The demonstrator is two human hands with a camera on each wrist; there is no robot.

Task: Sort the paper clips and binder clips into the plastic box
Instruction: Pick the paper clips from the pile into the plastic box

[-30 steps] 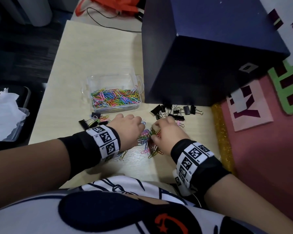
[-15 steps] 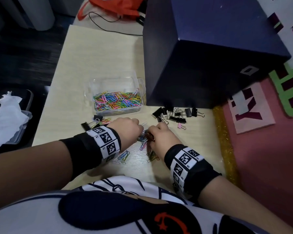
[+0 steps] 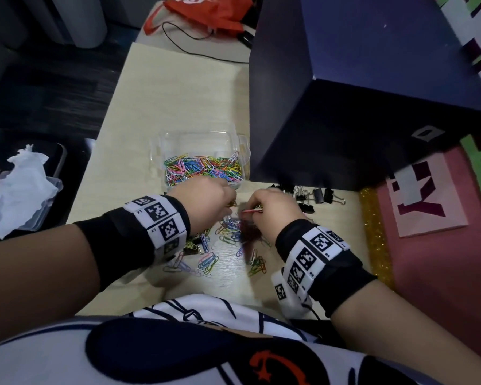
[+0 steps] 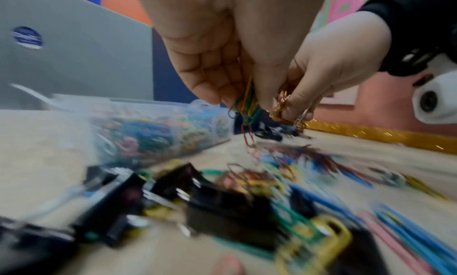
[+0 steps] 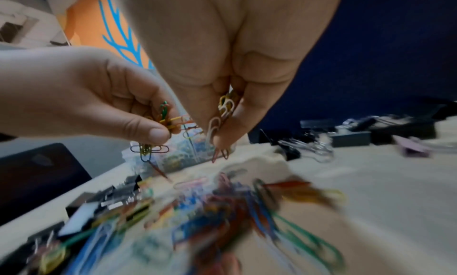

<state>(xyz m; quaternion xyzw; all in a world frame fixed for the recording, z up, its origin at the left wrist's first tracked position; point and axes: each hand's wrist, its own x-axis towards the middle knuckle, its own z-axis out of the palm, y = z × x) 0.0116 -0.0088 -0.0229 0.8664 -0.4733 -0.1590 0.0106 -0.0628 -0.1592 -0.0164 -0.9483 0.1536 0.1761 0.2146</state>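
head: left hand [image 3: 206, 202] and right hand [image 3: 272, 209] each pinch paper clips above loose paper clips [image 3: 228, 234] on the table [image 3: 178, 93]; plastic box [image 3: 200, 159] just behind, black binder clips [image 3: 314, 195] right | left wrist: fingers [image 4: 212, 74] curled on a colored bunch [image 4: 247, 103] | right wrist: fingers [image 5: 230, 130] squeeze white clips [image 5: 220, 119]

Multicoloured paper clips [image 3: 206, 168]: pink, blue, green, yellow. Clear plastic box [image 3: 161, 151]. Black binder clips [image 3: 320, 195]. Pale wood-grain table [image 3: 178, 101]. Navy box [image 3: 372, 93]. Black wristbands [image 3: 128, 234], white black-patterned marker squares. Orange bag [image 3: 208, 12].
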